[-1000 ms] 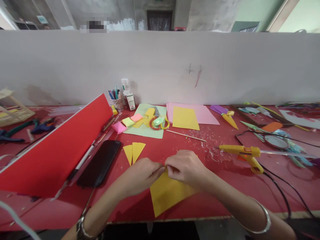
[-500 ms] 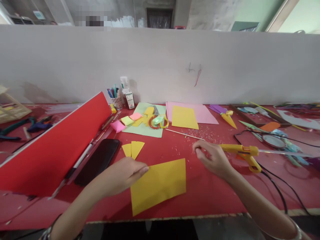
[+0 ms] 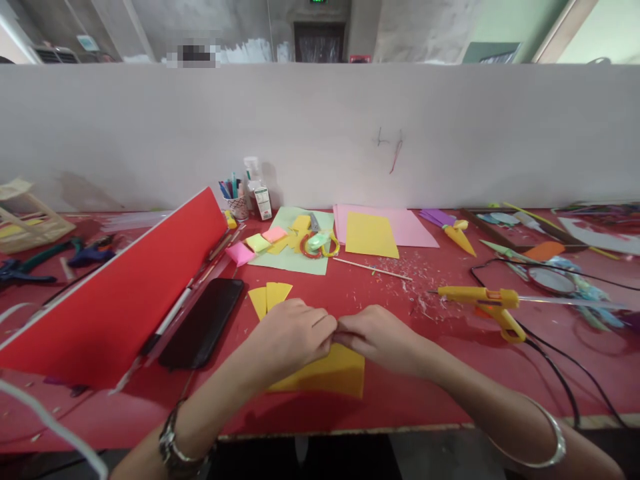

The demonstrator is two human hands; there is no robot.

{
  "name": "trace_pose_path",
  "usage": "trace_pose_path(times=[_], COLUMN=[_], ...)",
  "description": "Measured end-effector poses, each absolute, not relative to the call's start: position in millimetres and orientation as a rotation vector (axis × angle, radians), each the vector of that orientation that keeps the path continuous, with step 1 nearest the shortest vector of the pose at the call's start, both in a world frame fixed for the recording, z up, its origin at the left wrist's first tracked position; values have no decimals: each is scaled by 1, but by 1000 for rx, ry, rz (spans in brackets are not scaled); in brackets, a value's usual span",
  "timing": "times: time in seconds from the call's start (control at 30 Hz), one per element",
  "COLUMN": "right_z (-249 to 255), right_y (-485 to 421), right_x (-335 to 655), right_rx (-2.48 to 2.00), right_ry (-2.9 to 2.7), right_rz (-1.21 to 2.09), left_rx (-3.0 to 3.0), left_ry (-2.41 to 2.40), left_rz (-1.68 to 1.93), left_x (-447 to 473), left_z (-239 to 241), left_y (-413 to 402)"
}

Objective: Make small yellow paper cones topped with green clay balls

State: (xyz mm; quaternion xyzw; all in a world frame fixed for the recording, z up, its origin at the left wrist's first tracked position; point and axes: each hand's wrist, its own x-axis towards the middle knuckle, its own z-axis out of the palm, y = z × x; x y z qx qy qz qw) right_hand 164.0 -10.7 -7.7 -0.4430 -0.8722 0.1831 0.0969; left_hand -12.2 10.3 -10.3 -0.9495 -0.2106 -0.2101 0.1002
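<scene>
A yellow sheet (image 3: 330, 377) is in front of me near the table's front edge, its upper part covered by my hands. My left hand (image 3: 295, 333) is closed on its top edge. Fingertips pinched together, my right hand (image 3: 380, 337) meets the left one at that same edge and grips the sheet there. Whether something small sits between the fingers is hidden. Just beyond my left hand lie two yellow wedge-shaped pieces (image 3: 276, 293), partly overlapping. To the right of my right hand a yellow glue gun (image 3: 493, 300) lies on its side, a clear glue stick in its back.
On the left are a black phone (image 3: 205, 323) and a slanting red board (image 3: 120, 293). Toward the back lie a green sheet (image 3: 315, 265), a yellow sheet (image 3: 373, 235) on pink sheets (image 3: 417, 233), a thin stick (image 3: 373, 269) and scattered scraps. Black cables (image 3: 550, 360) run at right.
My right hand has moved left from beside the glue gun to meet my left hand at the sheet. My left hand has shifted right, and the sheet's angle has changed.
</scene>
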Motion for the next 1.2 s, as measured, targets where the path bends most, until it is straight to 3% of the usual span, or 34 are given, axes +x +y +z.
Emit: trace_pose_path(times=[0.23,0.47,0.63,0.73,0.9,1.03,1.2], right_z=[-3,-2,-7,-9,-11,-11,-18], right_y=[-17,-19,-18,-16,-12,-11,-9], right_x=[167,195,201,196,193,180,155], right_rx=[-1125,-1239,-1271,-1216,-1272,-1191,-1059], right_ry=[-2412,-2245,-2166,-2190,-2265,-2374,-2354], right_rz=[742,868,991,1023,803,266,85], left_rx=[-2620,-2516,-2963,-3412,-3317,-3088,-3132], left_ry=[-548,-809,-1423,-1317,-1304,-1232,-1163], left_rz=[-791,-736,-1055,-1074,-643,-677,-787], left_x=[-13,-54,-64,-54,-38,-24,-9], left_z=[-12,-16,-13,-13,-21,-27,-28], left_y=[9,29,34,29,19,13,8])
